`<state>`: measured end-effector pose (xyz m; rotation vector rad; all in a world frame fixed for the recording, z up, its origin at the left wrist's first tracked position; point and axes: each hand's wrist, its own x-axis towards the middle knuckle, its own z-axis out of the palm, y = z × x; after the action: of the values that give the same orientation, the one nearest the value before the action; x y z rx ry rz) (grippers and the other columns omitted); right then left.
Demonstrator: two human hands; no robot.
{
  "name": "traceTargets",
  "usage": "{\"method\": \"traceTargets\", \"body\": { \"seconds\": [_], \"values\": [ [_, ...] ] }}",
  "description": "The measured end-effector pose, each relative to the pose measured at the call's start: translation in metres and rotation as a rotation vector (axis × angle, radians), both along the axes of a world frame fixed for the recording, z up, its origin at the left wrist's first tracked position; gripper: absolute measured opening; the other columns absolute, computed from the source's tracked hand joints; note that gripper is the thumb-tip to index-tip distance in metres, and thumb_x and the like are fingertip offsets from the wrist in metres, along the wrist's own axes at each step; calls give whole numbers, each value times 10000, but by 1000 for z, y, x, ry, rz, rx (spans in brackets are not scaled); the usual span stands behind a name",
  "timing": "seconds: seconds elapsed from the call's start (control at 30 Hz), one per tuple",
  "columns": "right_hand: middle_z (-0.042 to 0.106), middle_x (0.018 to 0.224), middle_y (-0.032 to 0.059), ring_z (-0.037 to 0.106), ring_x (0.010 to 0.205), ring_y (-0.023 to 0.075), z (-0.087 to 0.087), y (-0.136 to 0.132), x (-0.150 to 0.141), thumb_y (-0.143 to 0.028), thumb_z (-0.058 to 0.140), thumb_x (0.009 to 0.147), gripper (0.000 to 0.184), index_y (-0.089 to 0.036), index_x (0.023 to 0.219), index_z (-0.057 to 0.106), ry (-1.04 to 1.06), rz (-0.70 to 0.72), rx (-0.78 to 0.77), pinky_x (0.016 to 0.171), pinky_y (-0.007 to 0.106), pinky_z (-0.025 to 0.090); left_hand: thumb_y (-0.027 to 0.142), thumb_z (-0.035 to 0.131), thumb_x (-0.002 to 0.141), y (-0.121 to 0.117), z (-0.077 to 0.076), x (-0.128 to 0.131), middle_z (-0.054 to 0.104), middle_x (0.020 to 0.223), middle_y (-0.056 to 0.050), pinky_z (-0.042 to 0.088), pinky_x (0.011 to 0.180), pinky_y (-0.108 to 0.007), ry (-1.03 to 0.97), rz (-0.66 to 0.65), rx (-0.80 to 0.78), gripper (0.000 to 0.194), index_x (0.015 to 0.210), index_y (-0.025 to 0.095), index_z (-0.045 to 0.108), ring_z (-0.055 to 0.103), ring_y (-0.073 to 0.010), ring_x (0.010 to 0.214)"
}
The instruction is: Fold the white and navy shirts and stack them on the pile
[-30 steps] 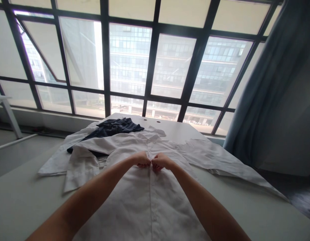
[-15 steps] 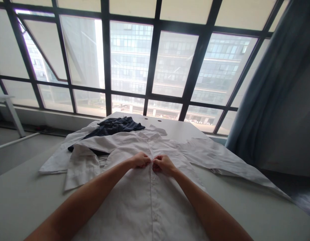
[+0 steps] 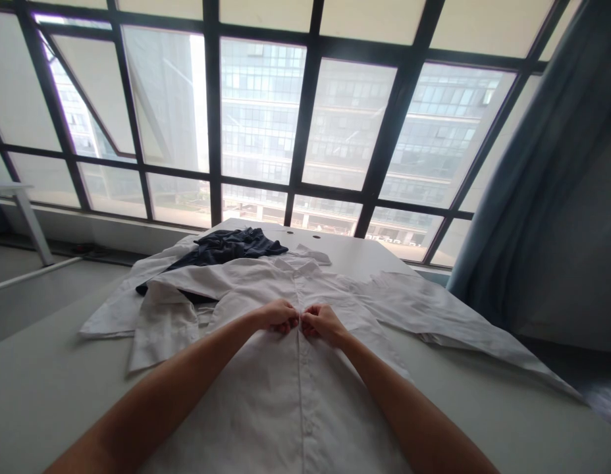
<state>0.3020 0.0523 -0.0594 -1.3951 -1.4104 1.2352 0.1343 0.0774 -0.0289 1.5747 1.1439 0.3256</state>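
A white long-sleeved shirt (image 3: 256, 395) lies front up on the white table (image 3: 43, 388), its collar toward the window and its sleeves out to both sides. Over the chest, my left hand (image 3: 280, 316) pinches the front placket from the left. Facing it, my right hand (image 3: 321, 322) pinches the same placket from the right, with the fingertips of both hands nearly touching. The fingers hide whatever button or buttonhole lies between them. Below the hands the placket runs straight down toward me.
A dark navy garment (image 3: 236, 245) lies crumpled at the back left, on more white cloth (image 3: 112, 309). Behind the table stands a large black-framed window (image 3: 290, 131). A grey-blue curtain (image 3: 513, 178) hangs at the right. Another white table (image 3: 24, 210) stands far left.
Both hands stay at the same spot on the placket, with only slight finger movement. The whole view has shifted slightly; the shirt lies as before.
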Motion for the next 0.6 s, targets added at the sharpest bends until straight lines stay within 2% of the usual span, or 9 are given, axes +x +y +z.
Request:
{"method": "traceTargets", "body": {
  "seconds": [0.13, 0.23, 0.33, 0.47, 0.53, 0.6],
  "values": [
    [644, 530, -18, 595, 453, 107, -7, 4, -1, -243, 671, 726, 128, -157, 650, 613, -102, -15, 90, 408, 162, 431, 437, 556, 871, 0, -5, 4, 489, 441, 21, 252, 389, -191, 24, 65, 49, 390, 610, 147, 549, 434, -80, 373],
    [628, 509, -26, 590, 445, 112, -8, 4, -1, -276, 687, 720, 150, -159, 657, 618, -143, -19, 130, 394, 164, 417, 366, 544, 871, 0, -12, 9, 450, 418, 32, 249, 386, -194, 33, 111, 120, 356, 584, 156, 529, 408, -80, 368],
    [635, 529, -20, 585, 444, 106, -4, 2, -1, -290, 663, 746, 160, -157, 666, 623, -98, 2, 76, 392, 162, 415, 289, 525, 866, 1, -15, 12, 438, 434, 44, 256, 396, -195, 22, 120, 176, 303, 589, 166, 509, 385, -74, 378],
    [599, 512, -18, 520, 390, 74, 2, 3, 1, -242, 605, 775, 188, -145, 614, 594, -29, 13, -28, 369, 150, 371, 271, 556, 839, 0, -11, 8, 457, 468, 46, 282, 430, -205, 16, 100, 256, 241, 621, 171, 529, 411, -89, 419],
    [567, 497, -26, 475, 358, 61, 5, 4, 1, -220, 586, 781, 203, -147, 592, 567, -22, 19, -68, 347, 151, 320, 295, 607, 813, 0, -8, 4, 533, 543, 22, 350, 497, -217, 58, 65, 416, 208, 651, 168, 578, 489, -115, 503],
    [550, 493, -29, 459, 350, 62, 8, 4, 0, -199, 570, 786, 207, -153, 584, 553, -73, 23, -96, 346, 162, 294, 342, 644, 803, -1, -9, -1, 618, 655, -17, 423, 610, -244, 175, 22, 645, 190, 719, 171, 643, 573, -159, 631]
  ]
}}
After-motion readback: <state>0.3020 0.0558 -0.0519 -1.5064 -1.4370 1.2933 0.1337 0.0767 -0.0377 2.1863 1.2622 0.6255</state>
